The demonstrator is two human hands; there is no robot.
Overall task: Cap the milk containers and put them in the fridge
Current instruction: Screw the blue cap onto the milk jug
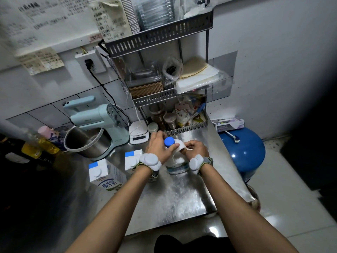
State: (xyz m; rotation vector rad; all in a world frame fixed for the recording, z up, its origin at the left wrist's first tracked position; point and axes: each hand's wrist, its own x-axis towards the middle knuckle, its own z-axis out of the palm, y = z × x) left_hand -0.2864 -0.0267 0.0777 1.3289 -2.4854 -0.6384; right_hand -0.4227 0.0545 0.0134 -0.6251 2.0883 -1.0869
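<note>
Left hand (158, 145) gripped the blue cap (169, 142) on the milk bottle (176, 161); right hand (196, 149) clasped its shoulder. Two cartons (105, 177) stood capped on the surface (182, 196); refrigeration remained.

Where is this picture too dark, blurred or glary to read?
Head view: corners fall into dark vignette, deepest at lower left beside the oil bottle; the wall notes are smeared; the steel counter shows glare; straight edges bow from the wide lens; both hands and the blue cap are clear.

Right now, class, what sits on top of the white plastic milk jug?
A round blue cap tops the white plastic milk jug. The left hand grips its neck, hiding whether the cap is fully screwed.
</note>
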